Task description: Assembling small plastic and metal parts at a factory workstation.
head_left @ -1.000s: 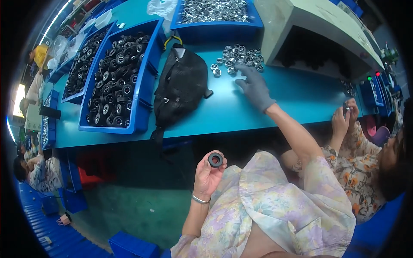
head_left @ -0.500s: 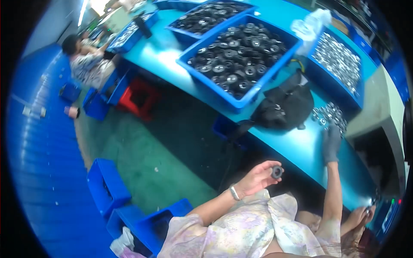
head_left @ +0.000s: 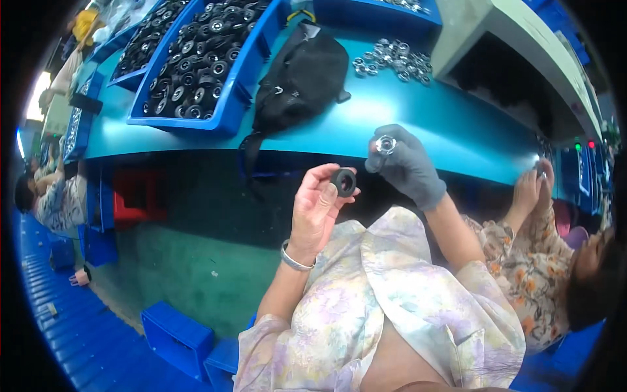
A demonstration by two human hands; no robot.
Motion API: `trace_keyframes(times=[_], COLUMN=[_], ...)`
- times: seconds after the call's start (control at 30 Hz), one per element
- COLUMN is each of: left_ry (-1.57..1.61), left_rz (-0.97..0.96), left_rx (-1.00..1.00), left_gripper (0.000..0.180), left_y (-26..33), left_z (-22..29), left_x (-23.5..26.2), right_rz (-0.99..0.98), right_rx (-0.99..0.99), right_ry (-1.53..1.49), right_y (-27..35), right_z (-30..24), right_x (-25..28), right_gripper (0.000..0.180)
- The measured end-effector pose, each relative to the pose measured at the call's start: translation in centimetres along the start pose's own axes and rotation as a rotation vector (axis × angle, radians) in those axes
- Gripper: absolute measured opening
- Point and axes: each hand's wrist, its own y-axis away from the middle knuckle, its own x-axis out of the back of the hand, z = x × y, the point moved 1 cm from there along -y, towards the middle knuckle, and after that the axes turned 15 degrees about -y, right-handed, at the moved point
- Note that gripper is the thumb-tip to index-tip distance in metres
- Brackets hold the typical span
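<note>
Pinched between the thumb and fingers of my bare left hand (head_left: 315,212) is a black ring-shaped part (head_left: 343,183), its round hole facing up toward me. My right hand (head_left: 413,171), in a grey glove, grips a shiny silver metal ring (head_left: 385,145) with a scalloped edge. Both hands are in front of the table's near edge, and the two parts are a short way apart. On the table beyond my right hand lies a loose pile of similar silver rings (head_left: 395,59).
A black bag (head_left: 302,78) lies on the turquoise table (head_left: 450,134), its strap over the edge. Left of it stands a blue bin (head_left: 228,108) full of black round parts. A white machine housing (head_left: 470,23) is at right. Co-workers sit at right (head_left: 522,274) and far left (head_left: 62,199).
My right hand has come back from the silver pile with a ring in it, close to my left hand. The left hand still holds the black part. The view has turned right.
</note>
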Motion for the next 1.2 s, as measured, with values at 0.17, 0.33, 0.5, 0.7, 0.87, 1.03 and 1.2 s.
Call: trace_keyframes(times=[0.17,0.33,0.5,0.7,0.87,1.03,1.2], left_ry=[-0.098,-0.212,-0.354,-0.499,-0.699,-0.649,-0.556], left_rz=[-0.001,0.018,0.049,0.045,0.021,-0.012,0.013], left_rx=[-0.031,-0.094,-0.096,-0.053,-0.046,-0.056,-0.006], left_gripper=[0.035,0.034,0.033,0.031,0.032,0.033,0.036], left_y=[0.6,1.6,2.2,2.4,2.3,2.3,2.5], left_z=[0.0,-1.0,-1.5,-0.9,-0.2,-0.4,-0.7], left_x=[-2.4,-3.2,-3.7,-4.4,-4.8,-4.8,-4.4], right_rz=[0.037,-0.082,-0.229,-0.243,-0.251,-0.323,-0.282], right_rx=[0.069,0.313,0.502,0.631,0.649,0.787,0.744], right_ry=[0.191,1.021,1.339,1.481,1.389,1.480,1.373], right_y=[3.1,5.5,6.0,6.4,7.0,6.8,7.0], right_z=[0.8,0.8,0.5,0.7,1.0,1.4,2.4], right_x=[-0.1,-1.6,-2.5,-1.8,-1.5,-0.8,-0.3], right_gripper=[0.020,0.030,0.037,0.034,0.035,0.036,0.037])
